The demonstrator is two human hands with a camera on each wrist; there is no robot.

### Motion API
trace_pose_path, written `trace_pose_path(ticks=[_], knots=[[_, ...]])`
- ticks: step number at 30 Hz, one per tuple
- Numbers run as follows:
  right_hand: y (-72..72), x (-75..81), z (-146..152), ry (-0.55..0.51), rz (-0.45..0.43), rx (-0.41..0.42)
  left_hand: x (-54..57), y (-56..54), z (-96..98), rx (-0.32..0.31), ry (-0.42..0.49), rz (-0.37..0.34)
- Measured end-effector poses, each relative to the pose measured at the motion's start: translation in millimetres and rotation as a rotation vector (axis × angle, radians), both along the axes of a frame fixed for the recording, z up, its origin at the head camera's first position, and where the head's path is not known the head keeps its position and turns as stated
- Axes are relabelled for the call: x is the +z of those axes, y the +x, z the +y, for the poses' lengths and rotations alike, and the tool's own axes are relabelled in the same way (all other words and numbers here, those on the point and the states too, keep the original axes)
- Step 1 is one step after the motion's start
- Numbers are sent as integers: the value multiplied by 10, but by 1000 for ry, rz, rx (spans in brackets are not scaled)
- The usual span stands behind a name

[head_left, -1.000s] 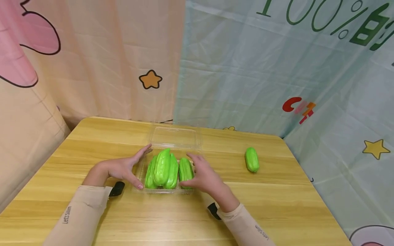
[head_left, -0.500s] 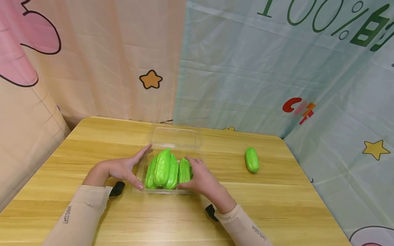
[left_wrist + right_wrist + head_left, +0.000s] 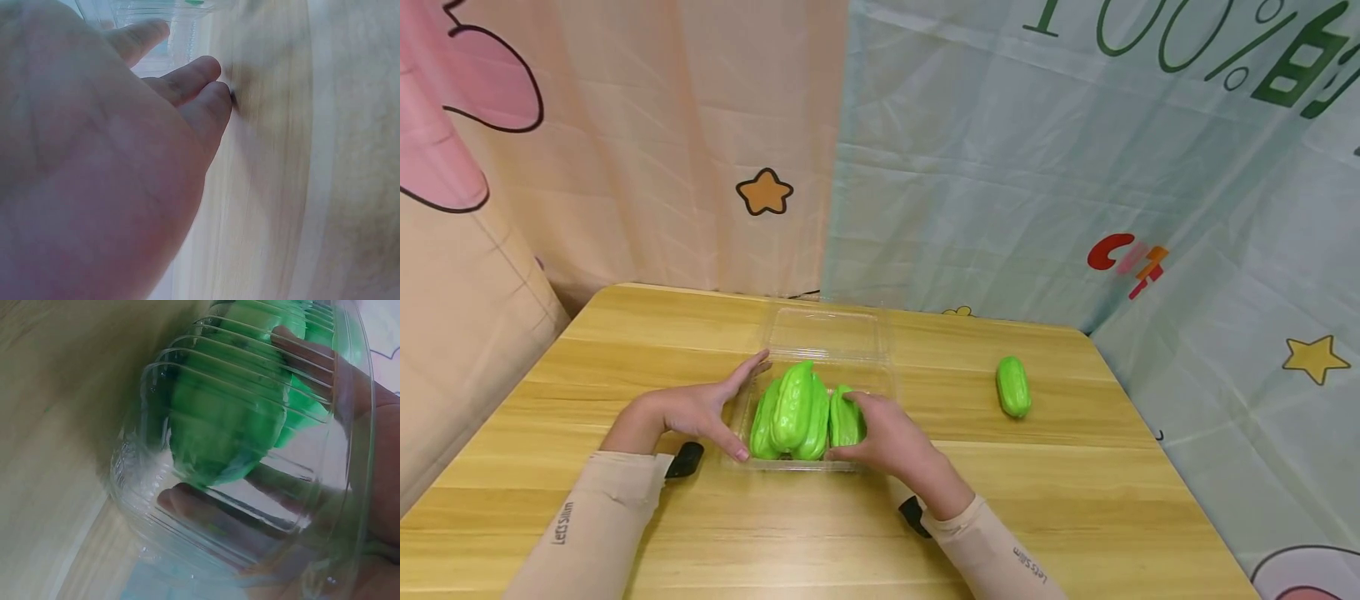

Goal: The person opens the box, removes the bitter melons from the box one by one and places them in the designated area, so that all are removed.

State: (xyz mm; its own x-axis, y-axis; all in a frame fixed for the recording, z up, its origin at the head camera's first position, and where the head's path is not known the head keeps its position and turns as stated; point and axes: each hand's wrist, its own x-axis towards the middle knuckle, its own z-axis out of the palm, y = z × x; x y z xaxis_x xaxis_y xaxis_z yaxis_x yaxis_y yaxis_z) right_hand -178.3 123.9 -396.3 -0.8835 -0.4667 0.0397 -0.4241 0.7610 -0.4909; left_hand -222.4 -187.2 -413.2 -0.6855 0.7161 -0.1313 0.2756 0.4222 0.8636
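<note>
A clear plastic clamshell box [image 3: 816, 467] lies with its lid [image 3: 827, 333] folded back. Several bright green, ridged bitter melons [image 3: 790, 408] are heaped at its left. Another bitter melon [image 3: 846, 421] lies to their right, gripped near its two ends between the thumb and fingers of my right hand [image 3: 887, 437]. Through the box wall in the right wrist view, fingers [image 3: 181, 500] show against that melon [image 3: 225, 419]. My left hand [image 3: 700, 410] is spread along the box's left side, fingers and thumb extended; whether it touches the wall, I cannot tell.
A single bitter melon [image 3: 1013, 387] lies on the wooden table [image 3: 775, 533] to the right of the box. Printed curtains [image 3: 970, 167] hang behind the table and along its sides.
My right hand has moved left and closed on the right-hand bitter melon, which has shifted left toward the heap. The left hand has kept its place.
</note>
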Motion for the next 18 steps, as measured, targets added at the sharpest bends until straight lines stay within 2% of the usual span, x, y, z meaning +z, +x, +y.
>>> trace_pose_path(ticks=[6,18], knots=[[11,13,4,-2,-8,-19,7,5,3,3,0,-8],[0,43,47,-100,-81,-56,-14,-8,-10,8,0,-21]])
